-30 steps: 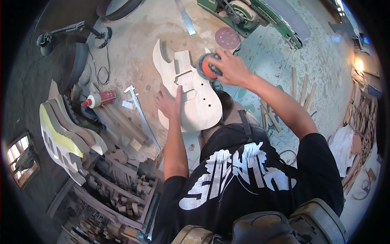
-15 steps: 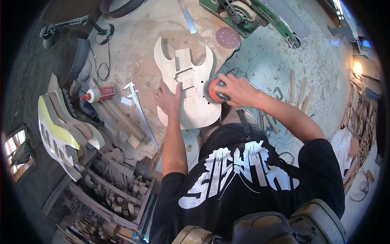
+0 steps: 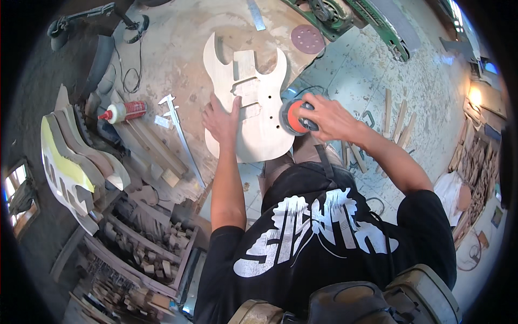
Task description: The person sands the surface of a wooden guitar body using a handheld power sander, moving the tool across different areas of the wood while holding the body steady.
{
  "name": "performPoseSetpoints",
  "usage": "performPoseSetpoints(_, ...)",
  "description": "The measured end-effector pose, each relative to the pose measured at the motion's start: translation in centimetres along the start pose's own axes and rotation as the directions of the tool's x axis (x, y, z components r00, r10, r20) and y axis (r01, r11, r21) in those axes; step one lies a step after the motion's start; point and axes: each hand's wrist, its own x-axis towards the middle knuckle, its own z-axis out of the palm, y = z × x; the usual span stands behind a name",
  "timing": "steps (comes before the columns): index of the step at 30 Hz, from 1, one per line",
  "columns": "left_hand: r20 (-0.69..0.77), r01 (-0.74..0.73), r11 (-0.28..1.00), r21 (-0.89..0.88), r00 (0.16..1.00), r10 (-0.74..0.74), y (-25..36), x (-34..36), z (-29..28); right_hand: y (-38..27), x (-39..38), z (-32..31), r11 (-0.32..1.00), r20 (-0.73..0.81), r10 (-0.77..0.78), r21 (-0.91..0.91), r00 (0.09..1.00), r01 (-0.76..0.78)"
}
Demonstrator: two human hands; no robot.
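Observation:
A pale wooden electric guitar body (image 3: pixel 264 141) lies on the worktable, its two horns pointing away from me. It has a neck pocket, a routed cavity and several small dark holes along its right side. My left hand (image 3: pixel 220 120) rests flat on its left part, fingers stretched out. My right hand (image 3: pixel 330 116) is wrapped round an orange and black orbital sander (image 3: pixel 294 116), held at the right edge of the body. The sander looks tilted there; whether its pad touches the wood I cannot tell.
Left of the body lie a caliper (image 3: pixel 181 135), a white and red glue bottle (image 3: pixel 123 111) and wood strips (image 3: pixel 156 146). A sanding disc (image 3: pixel 307 39) and a metal ruler (image 3: pixel 256 14) lie beyond. A green machine (image 3: pixel 372 24) stands far right; guitar bodies (image 3: pixel 67 156) lean at left.
The sander and my right hand have moved slightly right, off the body's top toward its edge. My left hand still lies on the body. The whole view has shifted a little.

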Motion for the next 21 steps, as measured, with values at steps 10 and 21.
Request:
performPoseSetpoints(10,0.018,0.017,1.000,0.001,1.000,-0.017,0.0,0.3,0.1,-0.6,1.4,-0.4,1.000,0.000,0.009,-0.012,1.000,-0.009)
performPoseSetpoints(21,0.029,0.009,1.000,-0.015,1.000,-0.009,0.0,0.2,-0.1,-1.6,3.0,-0.7,0.999,0.003,0.045,-0.015,0.999,-0.045)
